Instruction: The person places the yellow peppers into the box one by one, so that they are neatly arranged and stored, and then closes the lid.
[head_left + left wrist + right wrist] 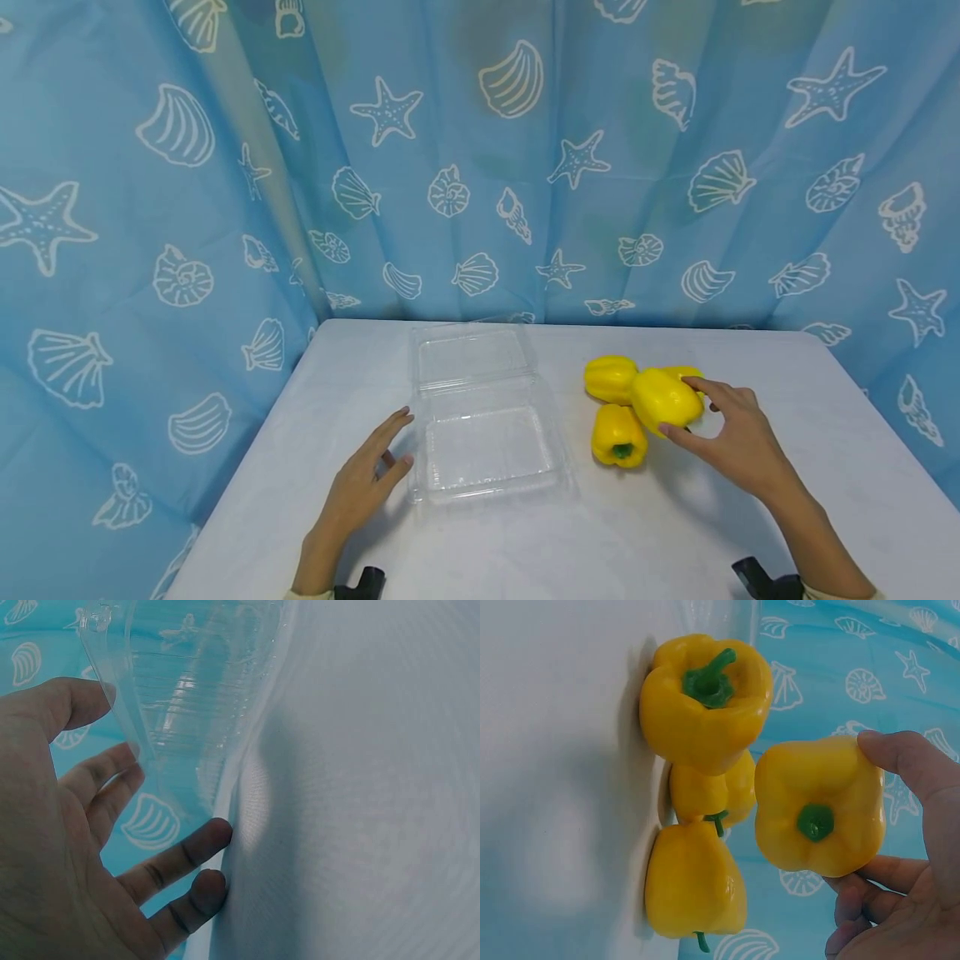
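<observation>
My right hand (738,437) holds a yellow bell pepper (666,400) between thumb and fingers. In the right wrist view this held pepper (817,806) is raised off the table, its green stem end facing the camera. Three more yellow bell peppers lie close by: one at the front (618,437), one at the back left (611,379), and one partly hidden behind the held one (684,372). Left of them, a clear plastic clamshell box (487,492) lies with its lid (472,358) folded back. Beside its left edge is my left hand (360,487), fingers spread and relaxed, fingertips at the rim.
A white cloth covers the table (525,550). Behind it and along the left hangs a blue curtain (465,150) with white shells and starfish. The back edge of the table runs close behind the box lid.
</observation>
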A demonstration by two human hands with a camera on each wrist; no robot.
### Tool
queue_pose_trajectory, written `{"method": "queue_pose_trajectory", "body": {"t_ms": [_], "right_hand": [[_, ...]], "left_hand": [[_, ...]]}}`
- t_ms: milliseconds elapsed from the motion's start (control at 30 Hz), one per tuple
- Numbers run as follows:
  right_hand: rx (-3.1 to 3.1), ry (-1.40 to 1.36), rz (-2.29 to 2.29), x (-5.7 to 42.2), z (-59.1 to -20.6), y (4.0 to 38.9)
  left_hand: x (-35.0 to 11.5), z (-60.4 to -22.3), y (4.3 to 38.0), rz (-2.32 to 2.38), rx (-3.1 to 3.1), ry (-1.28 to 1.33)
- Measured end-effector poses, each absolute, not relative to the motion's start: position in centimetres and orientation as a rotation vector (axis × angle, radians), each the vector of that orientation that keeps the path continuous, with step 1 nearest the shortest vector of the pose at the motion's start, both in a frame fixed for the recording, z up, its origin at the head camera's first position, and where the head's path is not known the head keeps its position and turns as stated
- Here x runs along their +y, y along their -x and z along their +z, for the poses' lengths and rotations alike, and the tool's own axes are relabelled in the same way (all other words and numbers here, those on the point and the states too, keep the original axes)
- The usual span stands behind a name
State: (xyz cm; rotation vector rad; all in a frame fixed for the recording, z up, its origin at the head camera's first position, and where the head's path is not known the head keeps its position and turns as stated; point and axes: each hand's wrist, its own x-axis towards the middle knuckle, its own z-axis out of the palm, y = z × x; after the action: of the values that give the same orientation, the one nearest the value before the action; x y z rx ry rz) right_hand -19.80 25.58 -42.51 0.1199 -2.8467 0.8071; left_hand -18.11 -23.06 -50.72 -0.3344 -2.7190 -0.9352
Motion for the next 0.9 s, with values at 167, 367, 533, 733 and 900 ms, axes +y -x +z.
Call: {"method": "queue_pose_trajectory", "body": {"t_ms": [167, 367, 533, 733, 900], "right_hand": [[-2.86, -0.152, 0.816, 25.1, -42.2, 20.0], [-2.861, -0.203, 0.832, 24.6, -41.7, 20.2], [-2.842, -0.256, 0.836, 24.2, -41.4, 20.5], [-2.852, -0.301, 0.844, 23.7, -41.4, 20.9], [-2.88, -0.296, 0.863, 23.2, -41.3, 21.2]], "left_hand": [[-23.1, -50.6, 18.2, -0.93, -2.721, 0.334], [-23.1, -50.5, 18.2, -0.948, -2.722, 0.326], [-23.2, -50.6, 18.3, -0.955, -2.715, 0.337], [-23.2, -50.8, 18.3, -0.956, -2.707, 0.349], [-23.2, -50.9, 18.2, -0.962, -2.707, 0.351]]}}
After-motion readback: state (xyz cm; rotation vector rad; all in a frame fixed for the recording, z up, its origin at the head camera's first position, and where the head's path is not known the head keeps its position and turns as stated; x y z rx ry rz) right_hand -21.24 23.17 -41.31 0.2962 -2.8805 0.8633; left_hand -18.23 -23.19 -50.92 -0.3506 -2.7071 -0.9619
